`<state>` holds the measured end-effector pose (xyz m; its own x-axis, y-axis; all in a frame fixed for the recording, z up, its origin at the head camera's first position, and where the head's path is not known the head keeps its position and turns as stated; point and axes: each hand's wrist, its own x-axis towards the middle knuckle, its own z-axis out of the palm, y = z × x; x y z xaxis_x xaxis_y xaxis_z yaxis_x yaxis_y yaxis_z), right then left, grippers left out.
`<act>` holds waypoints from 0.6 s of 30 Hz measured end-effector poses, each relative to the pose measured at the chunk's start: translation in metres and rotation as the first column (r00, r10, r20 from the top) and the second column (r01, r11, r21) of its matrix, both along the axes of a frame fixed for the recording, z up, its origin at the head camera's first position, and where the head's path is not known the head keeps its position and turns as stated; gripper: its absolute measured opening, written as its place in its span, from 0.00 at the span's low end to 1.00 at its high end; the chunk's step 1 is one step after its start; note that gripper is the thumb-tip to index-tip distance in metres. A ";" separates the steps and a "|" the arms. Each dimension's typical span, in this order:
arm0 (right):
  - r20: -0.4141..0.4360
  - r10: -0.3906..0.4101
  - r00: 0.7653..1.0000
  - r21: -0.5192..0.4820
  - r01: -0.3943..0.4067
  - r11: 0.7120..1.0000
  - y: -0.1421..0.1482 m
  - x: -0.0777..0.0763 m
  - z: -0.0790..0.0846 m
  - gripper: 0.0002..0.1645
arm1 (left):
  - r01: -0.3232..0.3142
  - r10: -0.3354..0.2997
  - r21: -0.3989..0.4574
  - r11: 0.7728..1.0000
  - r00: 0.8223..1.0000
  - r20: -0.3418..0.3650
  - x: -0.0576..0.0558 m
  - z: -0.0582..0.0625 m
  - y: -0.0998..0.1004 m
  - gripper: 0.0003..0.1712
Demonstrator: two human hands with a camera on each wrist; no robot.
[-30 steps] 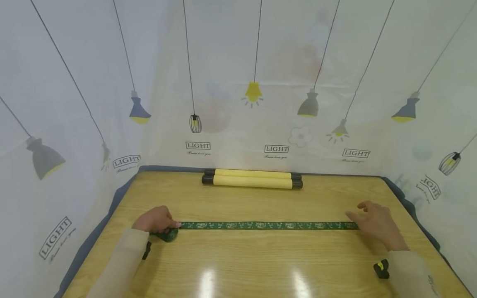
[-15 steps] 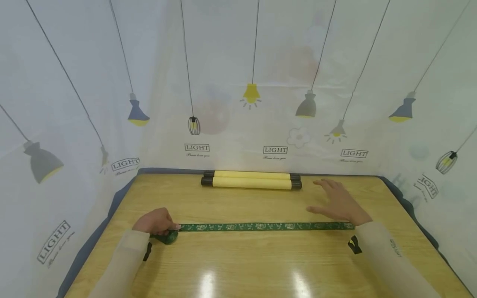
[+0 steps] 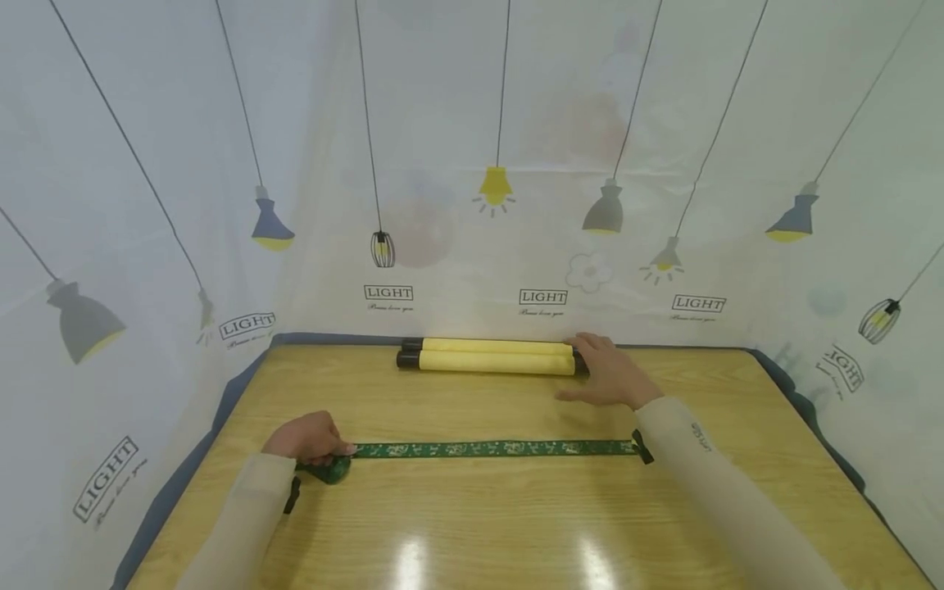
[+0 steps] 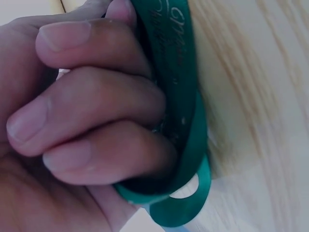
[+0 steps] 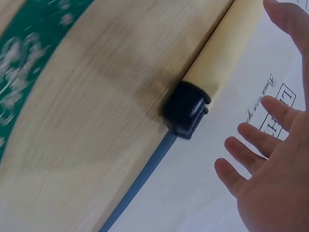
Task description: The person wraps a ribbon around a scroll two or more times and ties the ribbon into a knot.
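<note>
Ribbon and rods on a wood-grained worktop [image 3: 472, 516], seen from where the person sits. The green ribbon [image 3: 494, 448] lies flat and nearly straight across the middle, patterned side up; its far end is hidden by the right sleeve [image 3: 671, 422]. The left hand [image 3: 308, 436] is curled round the near end, with slack ribbon looped beneath the fingers, as the left wrist view shows. The right hand [image 3: 608, 373] is spread wide, holding nothing, at the right end of two yellow rods [image 3: 487, 361]; in the right wrist view its fingers stand apart from the black caps [image 5: 183, 107]. The rods lie side by side along the back edge, before the hanging sheet [image 3: 442, 98]. Judged by this arrangement, the work is at an early stage: the ribbon is laid out, whereas both rods rest ungrasped, well apart from it, and nothing has been joined or wrapped.
</note>
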<state>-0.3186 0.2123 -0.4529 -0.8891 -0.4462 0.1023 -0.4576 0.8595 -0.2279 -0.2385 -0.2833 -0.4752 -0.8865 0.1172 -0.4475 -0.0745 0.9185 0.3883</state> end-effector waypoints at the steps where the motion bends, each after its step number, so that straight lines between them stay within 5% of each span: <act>1: 0.006 0.008 1.000 -0.002 -0.008 1.000 -0.004 -0.003 -0.001 0.61 | -0.005 0.005 0.000 1.000 1.000 0.002 0.000 0.000 0.000 0.26; 18: 0.079 0.063 0.995 0.076 -0.069 0.995 -0.086 -0.054 -0.013 0.61 | -0.022 0.022 0.014 1.000 1.000 0.012 -0.002 -0.001 -0.002 0.26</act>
